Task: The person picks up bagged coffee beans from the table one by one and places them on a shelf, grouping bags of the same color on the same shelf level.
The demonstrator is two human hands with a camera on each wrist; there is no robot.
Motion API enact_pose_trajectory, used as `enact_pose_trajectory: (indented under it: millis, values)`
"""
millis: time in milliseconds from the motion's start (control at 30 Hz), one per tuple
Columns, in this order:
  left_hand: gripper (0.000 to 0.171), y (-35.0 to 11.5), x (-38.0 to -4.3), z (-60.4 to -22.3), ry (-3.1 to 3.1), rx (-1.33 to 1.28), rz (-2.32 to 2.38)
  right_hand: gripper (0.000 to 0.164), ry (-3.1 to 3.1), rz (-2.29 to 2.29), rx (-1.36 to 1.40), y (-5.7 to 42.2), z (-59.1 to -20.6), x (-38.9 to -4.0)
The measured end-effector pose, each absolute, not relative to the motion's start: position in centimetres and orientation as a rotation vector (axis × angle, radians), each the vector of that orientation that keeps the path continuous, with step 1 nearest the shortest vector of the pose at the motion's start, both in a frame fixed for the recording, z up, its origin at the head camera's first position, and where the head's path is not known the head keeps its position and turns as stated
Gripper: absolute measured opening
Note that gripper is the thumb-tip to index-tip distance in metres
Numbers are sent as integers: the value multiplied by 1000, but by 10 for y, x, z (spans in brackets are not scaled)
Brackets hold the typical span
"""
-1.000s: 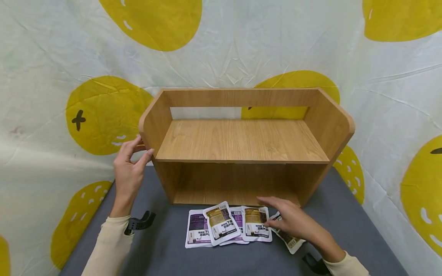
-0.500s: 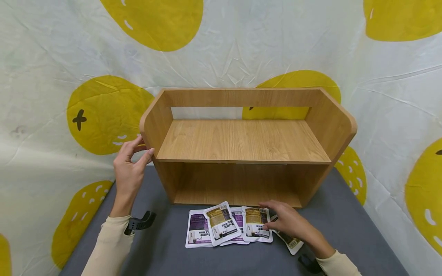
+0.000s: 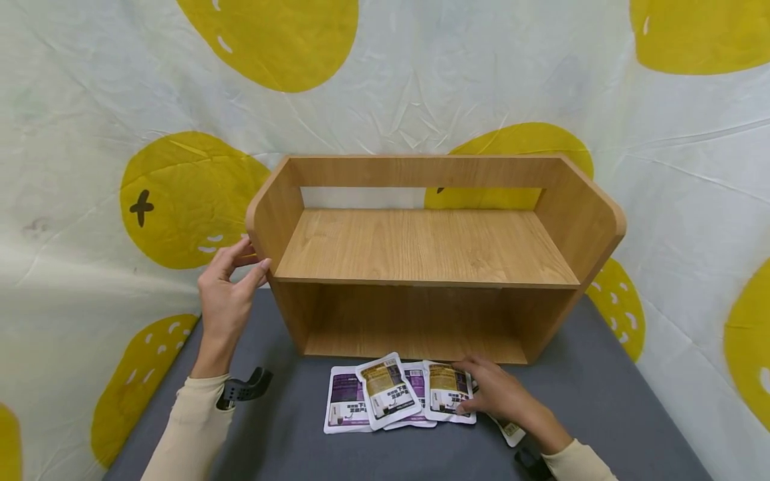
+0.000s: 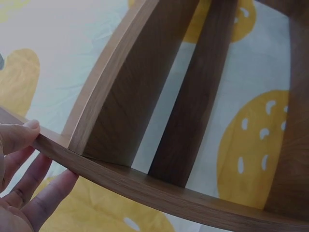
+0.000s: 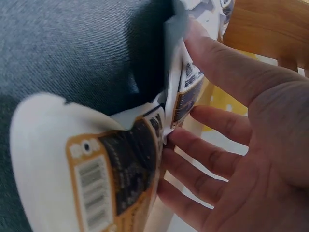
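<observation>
My left hand (image 3: pixel 225 297) pinches the left side panel of a two-tier wooden shelf (image 3: pixel 421 244). In the left wrist view the thumb lies on one face of the panel (image 4: pixel 145 193), fingertips on the other. My right hand (image 3: pixel 505 394) reaches over a white pouch with a gold-brown label (image 3: pixel 448 387), thumb near its lower right corner and fingers spread near its upper edge. Partly hidden under that hand is another pouch (image 3: pixel 511 433); its barcode end (image 5: pixel 91 188) shows large in the right wrist view. A further gold-brown pouch (image 3: pixel 388 391) overlaps two purple-labelled pouches (image 3: pixel 345 401).
The shelf stands on a grey cloth-covered table (image 3: pixel 289 441), right behind the row of pouches. Its lower compartment (image 3: pixel 409 321) opens toward me. Behind everything hangs a pale curtain (image 3: pixel 397 87) with yellow printed shapes.
My right hand has moved slightly left and lower over the gold-brown pouch, covering more of the rightmost pouch. My left hand keeps its hold on the panel.
</observation>
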State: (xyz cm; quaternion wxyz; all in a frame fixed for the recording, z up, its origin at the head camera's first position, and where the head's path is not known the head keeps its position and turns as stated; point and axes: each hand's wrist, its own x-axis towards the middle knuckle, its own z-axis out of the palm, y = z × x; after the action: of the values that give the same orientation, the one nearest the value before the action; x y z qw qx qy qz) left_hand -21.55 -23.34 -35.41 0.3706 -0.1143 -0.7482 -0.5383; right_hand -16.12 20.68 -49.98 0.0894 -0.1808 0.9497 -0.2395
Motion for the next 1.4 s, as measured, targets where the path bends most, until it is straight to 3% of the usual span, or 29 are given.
enact_pose_trajectory:
  millis: [1067, 1200, 1400]
  values:
    - [48, -234, -216, -353, -1924, -300, -1430, 82, 2716, -764, -875, 209, -504, -170]
    - [48, -233, -215, -354, -1934, -296, -1404, 74, 2694, -883, -809, 215, -504, -171]
    - [48, -233, -213, -354, -1937, -286, -1356, 47, 2527, -1150, -735, 225, -505, -176]
